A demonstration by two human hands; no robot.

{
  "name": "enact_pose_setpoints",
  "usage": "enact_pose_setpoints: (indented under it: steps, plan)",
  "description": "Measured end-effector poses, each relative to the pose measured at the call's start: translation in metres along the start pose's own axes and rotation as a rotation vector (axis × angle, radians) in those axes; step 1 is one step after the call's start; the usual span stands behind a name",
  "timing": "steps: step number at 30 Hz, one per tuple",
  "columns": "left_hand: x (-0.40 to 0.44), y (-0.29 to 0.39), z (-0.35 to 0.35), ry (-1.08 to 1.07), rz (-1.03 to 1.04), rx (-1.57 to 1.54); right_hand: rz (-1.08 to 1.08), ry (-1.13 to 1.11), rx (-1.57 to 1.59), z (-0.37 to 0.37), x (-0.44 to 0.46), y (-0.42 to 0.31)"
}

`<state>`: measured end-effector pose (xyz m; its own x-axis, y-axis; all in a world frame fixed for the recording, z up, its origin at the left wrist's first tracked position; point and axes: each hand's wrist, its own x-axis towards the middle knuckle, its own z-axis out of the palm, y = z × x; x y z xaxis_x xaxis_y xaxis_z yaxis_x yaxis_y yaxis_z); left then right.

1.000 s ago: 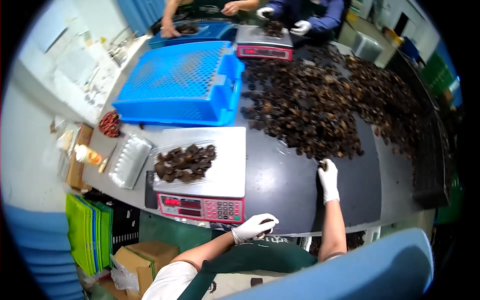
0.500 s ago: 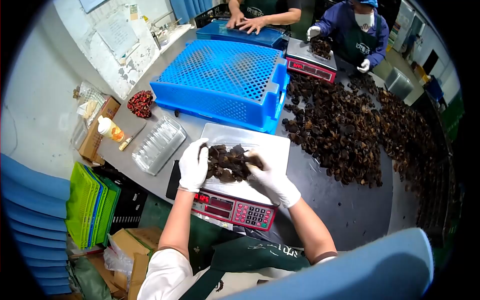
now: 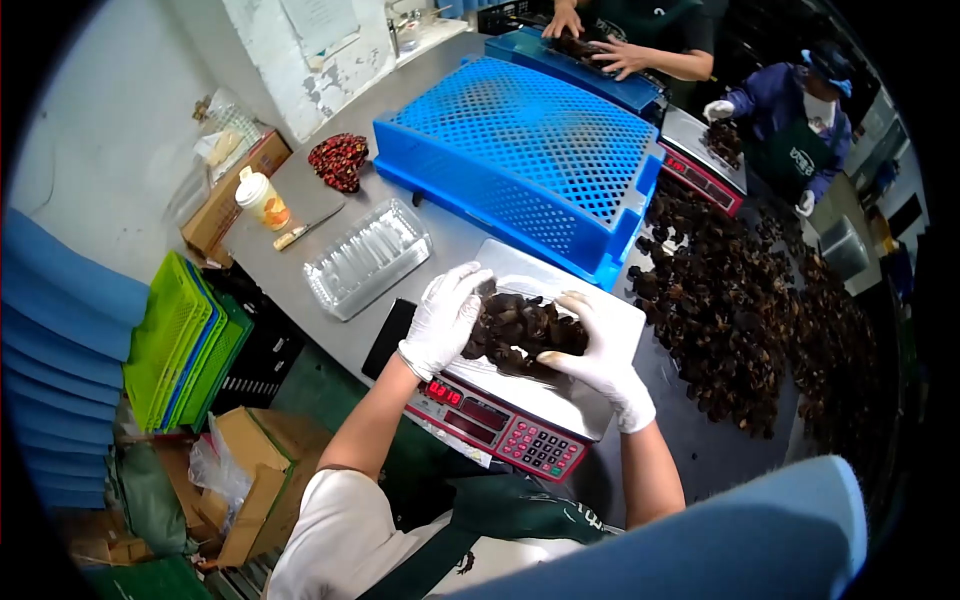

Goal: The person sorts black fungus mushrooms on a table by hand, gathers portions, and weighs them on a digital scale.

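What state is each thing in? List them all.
Left hand: gloved, curved against dark pieces.
Right hand: gloved, thumb and fingers apart.
Dark pieces: heaped on near scale.
Near scale: on, display lit.
Far scale: on, display lit.
Blue crate: mesh side up.
Cup: upright, lidded.
Clear tray: open.

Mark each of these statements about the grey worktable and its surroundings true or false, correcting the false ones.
1. The wearer's white-gloved left hand and white-gloved right hand are at opposite sides of the dark, curled pieces. True.
2. The clear plastic tray lies on top of the blue lattice crate. False: the tray lies on the grey table.
3. The white-lidded patterned cup stands upright. True.
4. The near, red-fronted scale's display is dark. False: red digits are lit.
5. The stacked bright-green plastic baskets are left of the near scale. True.
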<state>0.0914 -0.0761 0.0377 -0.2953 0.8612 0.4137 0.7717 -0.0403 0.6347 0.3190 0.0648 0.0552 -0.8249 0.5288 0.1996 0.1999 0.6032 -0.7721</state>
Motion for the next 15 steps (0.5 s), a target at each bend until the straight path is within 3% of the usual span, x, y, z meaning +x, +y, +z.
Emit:
enact_pose_setpoints:
  steps: [4,8,15]
  plan:
    - [-0.004,-0.012,-0.021,0.074,-0.079,-0.189,0.089,0.05,0.172,-0.005,-0.016,0.014]
    - [-0.012,-0.033,-0.029,0.15,-0.062,-0.108,0.142,0.097,0.166,-0.004,-0.02,0.016]
    - [-0.035,-0.048,-0.023,0.044,-0.223,-0.077,0.26,0.225,0.057,-0.009,-0.035,0.014]
